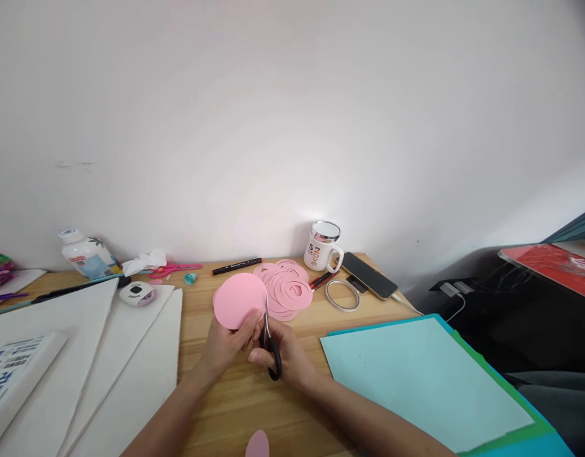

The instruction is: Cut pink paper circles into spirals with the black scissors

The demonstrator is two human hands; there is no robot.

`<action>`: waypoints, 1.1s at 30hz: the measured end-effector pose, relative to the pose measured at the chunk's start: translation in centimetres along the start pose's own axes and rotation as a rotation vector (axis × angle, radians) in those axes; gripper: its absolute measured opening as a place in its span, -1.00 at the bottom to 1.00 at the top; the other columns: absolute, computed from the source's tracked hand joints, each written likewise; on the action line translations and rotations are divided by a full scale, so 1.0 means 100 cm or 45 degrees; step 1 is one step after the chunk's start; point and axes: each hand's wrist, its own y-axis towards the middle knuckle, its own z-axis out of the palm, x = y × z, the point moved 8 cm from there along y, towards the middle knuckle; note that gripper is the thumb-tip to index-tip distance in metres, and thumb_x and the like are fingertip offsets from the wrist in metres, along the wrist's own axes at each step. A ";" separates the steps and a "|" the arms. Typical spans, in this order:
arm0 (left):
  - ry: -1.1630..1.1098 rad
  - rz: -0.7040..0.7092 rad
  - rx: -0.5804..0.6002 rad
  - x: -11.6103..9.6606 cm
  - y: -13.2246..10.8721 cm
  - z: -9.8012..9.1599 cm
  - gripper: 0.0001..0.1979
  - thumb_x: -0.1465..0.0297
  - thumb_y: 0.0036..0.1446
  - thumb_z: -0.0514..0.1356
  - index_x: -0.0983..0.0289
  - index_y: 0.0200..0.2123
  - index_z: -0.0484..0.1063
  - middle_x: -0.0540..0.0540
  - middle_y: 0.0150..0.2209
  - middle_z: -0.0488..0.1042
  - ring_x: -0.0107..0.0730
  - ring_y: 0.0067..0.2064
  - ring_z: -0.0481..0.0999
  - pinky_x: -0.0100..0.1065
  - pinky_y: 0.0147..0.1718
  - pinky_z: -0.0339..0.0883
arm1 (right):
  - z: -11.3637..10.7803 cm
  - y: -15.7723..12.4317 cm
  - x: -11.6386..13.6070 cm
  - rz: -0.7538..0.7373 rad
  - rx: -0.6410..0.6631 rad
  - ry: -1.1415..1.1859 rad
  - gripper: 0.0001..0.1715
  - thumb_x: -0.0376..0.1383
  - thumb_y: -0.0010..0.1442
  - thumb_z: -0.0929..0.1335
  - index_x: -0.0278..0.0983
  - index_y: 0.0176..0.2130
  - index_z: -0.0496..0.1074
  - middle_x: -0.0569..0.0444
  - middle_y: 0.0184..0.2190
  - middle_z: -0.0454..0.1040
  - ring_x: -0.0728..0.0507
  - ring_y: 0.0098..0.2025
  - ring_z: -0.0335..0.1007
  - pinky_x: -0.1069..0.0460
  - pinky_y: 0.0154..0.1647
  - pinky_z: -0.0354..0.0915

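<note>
Pinched in my left hand [228, 346] is a round pink paper disc [241, 300], held up over the desk. My right hand [286, 355] grips black-handled scissors [275, 358], whose blades point up along the disc's right edge. Whether the blades touch the paper I cannot tell. Just behind the scissors lies a heap of pink paper rings [295, 293], overlapping one another, some with cut-out centres. A small pink paper piece [258, 444] rests at the front edge of the view.
A white mug [321, 251], a phone [368, 274] on a cable and a tape roll [342, 296] stand at the back right. Light-blue sheets [420, 381] lie right. White boards [144, 374] cover the left. A black marker [237, 266] and pink scissors [175, 269] lie behind.
</note>
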 end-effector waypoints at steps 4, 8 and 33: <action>0.006 -0.011 0.053 -0.001 0.000 0.002 -0.73 0.22 -0.06 0.18 0.26 -0.65 0.36 0.01 -0.69 0.42 -0.38 -0.62 0.41 -0.42 -0.63 0.36 | -0.001 -0.001 -0.003 0.022 -0.017 -0.029 -0.45 0.11 -0.14 0.44 -0.24 -0.43 0.24 0.19 -0.55 0.23 -0.01 -0.54 0.06 0.08 -0.52 0.09; -0.018 -0.048 0.078 0.002 0.001 0.002 -0.76 0.20 -0.10 0.22 0.26 -0.58 0.41 0.02 -0.67 0.45 -0.35 -0.61 0.42 -0.42 -0.68 0.32 | -0.003 -0.002 -0.011 0.061 -0.040 0.044 -0.39 0.04 -0.15 0.48 -0.21 -0.27 0.19 0.21 -0.53 0.26 -0.01 -0.53 0.09 0.10 -0.53 0.05; -0.145 -0.101 0.267 0.024 0.003 0.008 -0.55 0.20 0.05 0.13 0.27 -0.78 0.18 -0.09 -0.82 0.11 -0.58 -0.73 0.11 -0.49 -0.75 0.04 | -0.007 -0.007 -0.021 0.161 -0.141 0.153 -0.46 -0.05 -0.17 0.51 -0.21 -0.37 0.19 0.30 -0.66 0.22 0.04 -0.66 0.17 0.16 -0.67 0.08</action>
